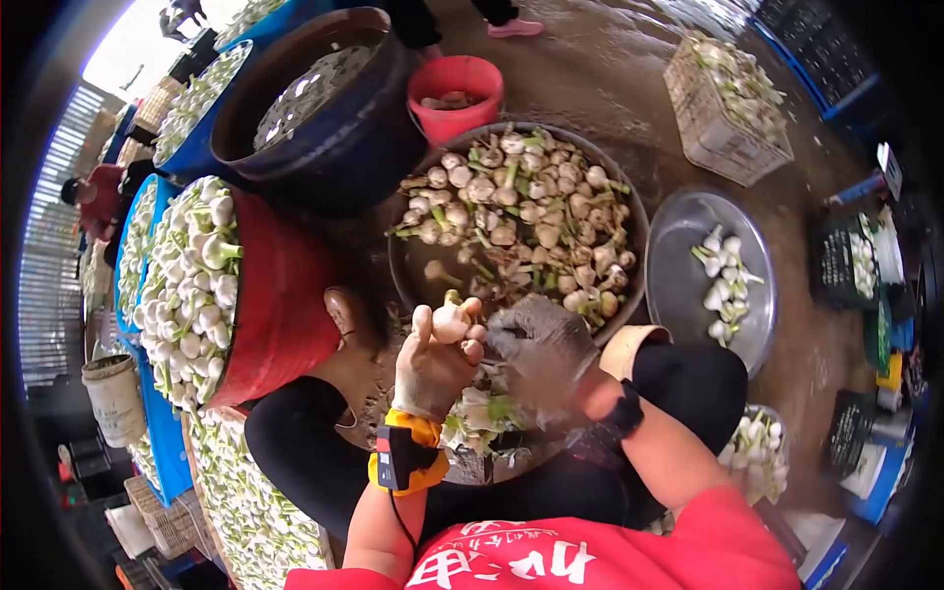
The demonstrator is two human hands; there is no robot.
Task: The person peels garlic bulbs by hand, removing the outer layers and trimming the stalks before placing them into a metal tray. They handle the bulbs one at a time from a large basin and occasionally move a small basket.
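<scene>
My left hand (433,364), in a pale glove with a yellow cuff, is closed around a garlic bulb (451,323) with its short stem up. Just to the right, my right hand (546,344), in a dark grey glove, has its fingers curled together; its lower part is smeared by motion, and whatever it grips is hidden. Ahead of both hands is a wide round tub (639,265) with many soil-stained garlic bulbs (531,192). Below my hands, between my legs, lie pale peelings and green trimmings (482,418).
On the left stands a red tub (285,295) heaped with cleaned garlic. A metal basin (678,315) on the right holds several white bulbs. Beyond are a red bucket (457,118), a large dark vat (334,157) and a crate (723,147) of garlic. Another person (98,202) is at far left.
</scene>
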